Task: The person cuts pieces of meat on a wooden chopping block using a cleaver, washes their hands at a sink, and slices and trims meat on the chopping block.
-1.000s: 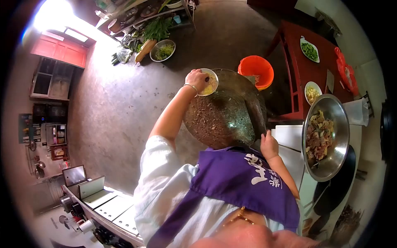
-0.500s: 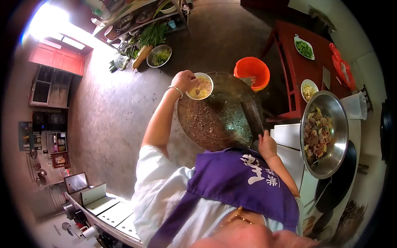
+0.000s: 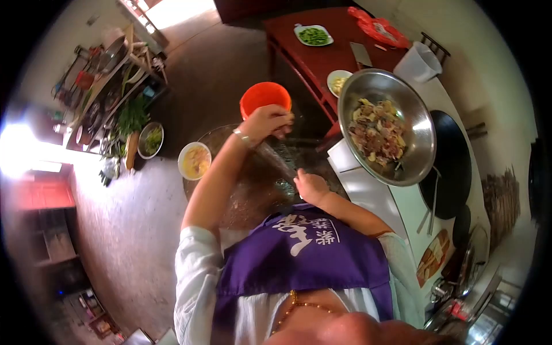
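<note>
My left hand (image 3: 267, 123), with a bracelet at its wrist, is over the near side of the orange bucket (image 3: 253, 99). Its fingers are curled together; what they hold, if anything, is too small to name. Wrapped round the handle of a dark-bladed cleaver (image 3: 278, 164) is my right hand (image 3: 312, 187), close to the purple apron (image 3: 345, 259). The blade points away from me over the round chopping block (image 3: 248, 198), which looks wet and littered with bits. A white bowl of yellowish and pink food (image 3: 195, 161) sits at the block's left edge.
A large steel bowl of meat pieces (image 3: 422, 135) stands on the right counter. Behind it, a red table (image 3: 290, 37) bears a plate of chopped greens (image 3: 314, 36), a small bowl (image 3: 338, 82) and another blade (image 3: 360, 54). Vegetables and a metal bowl (image 3: 150, 140) are at left.
The view has turned to the right. My left hand has left the white bowl and moved across to the orange bucket. My right hand has kept hold of the cleaver.
</note>
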{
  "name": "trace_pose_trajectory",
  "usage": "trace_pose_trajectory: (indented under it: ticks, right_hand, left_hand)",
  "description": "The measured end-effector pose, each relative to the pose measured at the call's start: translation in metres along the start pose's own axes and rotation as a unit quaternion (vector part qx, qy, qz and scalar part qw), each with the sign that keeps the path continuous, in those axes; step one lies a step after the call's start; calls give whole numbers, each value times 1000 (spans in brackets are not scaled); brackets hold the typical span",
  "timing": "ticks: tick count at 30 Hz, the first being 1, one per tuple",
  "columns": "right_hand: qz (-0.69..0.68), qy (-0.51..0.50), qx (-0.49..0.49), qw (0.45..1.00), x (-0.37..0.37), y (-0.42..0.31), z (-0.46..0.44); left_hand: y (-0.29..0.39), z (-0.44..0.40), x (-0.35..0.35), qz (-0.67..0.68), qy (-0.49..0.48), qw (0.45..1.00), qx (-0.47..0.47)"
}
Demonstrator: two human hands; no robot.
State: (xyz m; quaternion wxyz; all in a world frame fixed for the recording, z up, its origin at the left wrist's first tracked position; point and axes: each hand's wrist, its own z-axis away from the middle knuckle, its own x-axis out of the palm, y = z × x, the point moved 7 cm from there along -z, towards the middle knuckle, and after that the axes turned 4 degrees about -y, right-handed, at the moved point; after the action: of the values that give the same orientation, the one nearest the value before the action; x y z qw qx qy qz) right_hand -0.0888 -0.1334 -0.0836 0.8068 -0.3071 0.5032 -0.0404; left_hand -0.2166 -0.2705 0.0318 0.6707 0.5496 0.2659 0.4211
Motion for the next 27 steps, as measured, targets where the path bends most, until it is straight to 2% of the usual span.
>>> trace_pose_trajectory:
  ticks: [4,5,7,10,11,12,14,16,17,19,21,22,25,27]
  right_hand:
    - [6,17,-22,1000,-8,-7,5]
    - [9,23,-31,999,-8,-8,5]
    - [14,32,-44,998,-3,-6,6]
    - [11,32,-46,998,3,-1,5]
    - [9,31,-45,998,5,-1,4]
    - [7,38,-47,998,4,0,5]
    - [5,47,-56,997,3,-3,5]
    - [6,33,-30,999,-4,-5,9]
    - [7,22,-27,999,-4,-7,8]
    - [21,25,-17,999,5,1,5]
    - [18,34,-15,999,9,5,2]
    - [25,34,-11,999,6,3,1]
    - [34,42,-11,998,1,1,-1]
    - [50,39,-21,998,5,1,-3]
  left_hand:
    - [29,-83,96,-63,-71,995,44]
    - [16,-109,116,-25,-119,989,83]
    - [39,-107,148,-151,-150,973,87]
    - [59,-95,144,-337,-75,916,205]
    - [60,-87,129,-315,-67,932,165]
    - [45,-89,105,-249,-30,941,229]
    - [36,-61,53,-216,34,969,112]
    - [23,-23,-7,-263,124,954,67]
    - [-3,-5,-42,-140,155,977,36]
    - [-11,57,-100,-248,242,938,-26]
    - [-35,113,-161,-385,292,875,-30]
    - [-49,137,-185,-452,306,837,-37]
    - [-85,198,-220,-571,309,746,-147]
    - [-103,215,-218,-556,287,762,-164]
